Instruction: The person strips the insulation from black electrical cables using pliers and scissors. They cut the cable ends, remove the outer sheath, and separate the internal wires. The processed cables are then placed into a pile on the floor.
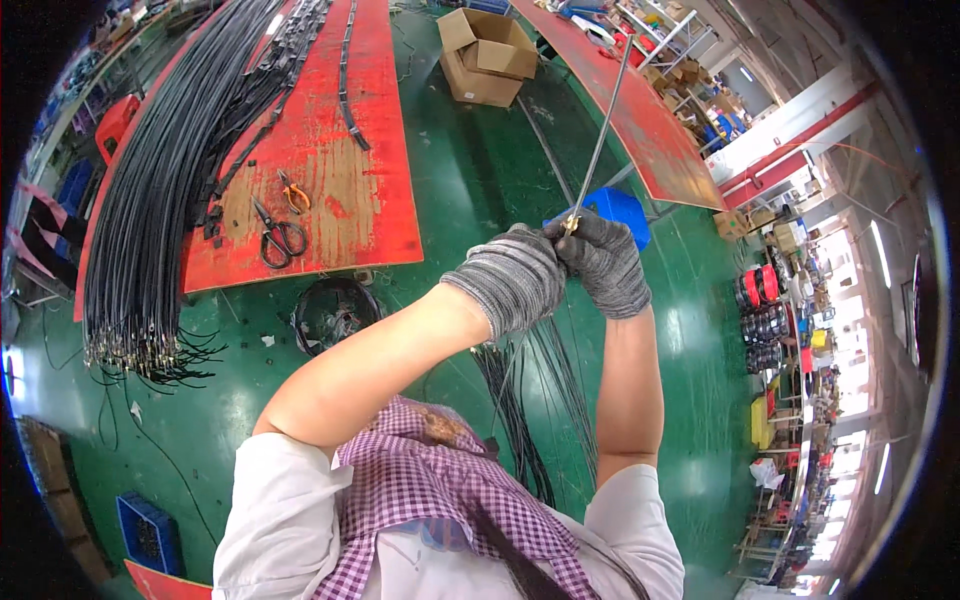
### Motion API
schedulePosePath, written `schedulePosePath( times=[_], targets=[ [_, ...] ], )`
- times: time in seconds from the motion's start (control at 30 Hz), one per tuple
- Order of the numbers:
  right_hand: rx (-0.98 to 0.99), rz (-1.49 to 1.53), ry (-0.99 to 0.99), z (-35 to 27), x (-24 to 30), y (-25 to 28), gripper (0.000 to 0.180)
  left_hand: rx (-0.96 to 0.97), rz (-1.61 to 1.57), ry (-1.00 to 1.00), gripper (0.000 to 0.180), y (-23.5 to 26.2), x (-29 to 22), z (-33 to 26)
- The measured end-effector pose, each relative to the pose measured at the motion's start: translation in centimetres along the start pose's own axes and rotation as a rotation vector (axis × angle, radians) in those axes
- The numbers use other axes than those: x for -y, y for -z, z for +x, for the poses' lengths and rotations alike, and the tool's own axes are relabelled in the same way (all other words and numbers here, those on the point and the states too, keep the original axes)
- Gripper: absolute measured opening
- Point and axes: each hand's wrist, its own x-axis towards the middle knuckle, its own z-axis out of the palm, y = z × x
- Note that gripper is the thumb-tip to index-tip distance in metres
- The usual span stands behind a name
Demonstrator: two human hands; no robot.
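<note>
Both my hands are raised together over the floor, in grey knitted gloves. My right hand is closed around the lower end of a long thin grey rod, which slants up and away to the right. A small brass-coloured fitting shows at that end, between the fingers. My left hand is closed beside it, its fingertips meeting the right hand's; what they pinch is hidden. Thin black cables hang down below my hands, in front of my checked purple apron.
At left, a red worktable bears a thick bundle of black cables, black-handled scissors and orange-handled pliers. A black bin stands below it. Beyond my hands are a blue crate, an open carton and another red table.
</note>
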Motion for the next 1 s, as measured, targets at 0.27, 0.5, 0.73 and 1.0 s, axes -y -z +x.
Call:
schedulePosePath(
  times=[0.27,0.5,0.73,1.0],
  targets=[
    [0.063,-0.091,0.014,-0.1,1.1,0.6,0.018,0.024,0.139,0.007,0.024,1.0,0.0,-1.3],
    [0.072,0.146,0.221,0.1,0.1,1.3,0.025,-0.037,-1.485,0.125,0.028,-0.2,0.0,-1.3],
    [-0.029,0.356,0.147,0.8,0.0,0.3,0.029,-0.681,-1.733,0.346,0.021,-1.5,-4.3,0.8],
    [-0.072,0.382,-0.036,0.6,-3.9,-2.2,0.028,-0.822,-1.301,0.593,0.02,-8.1,-1.3,0.6]
  ],
)
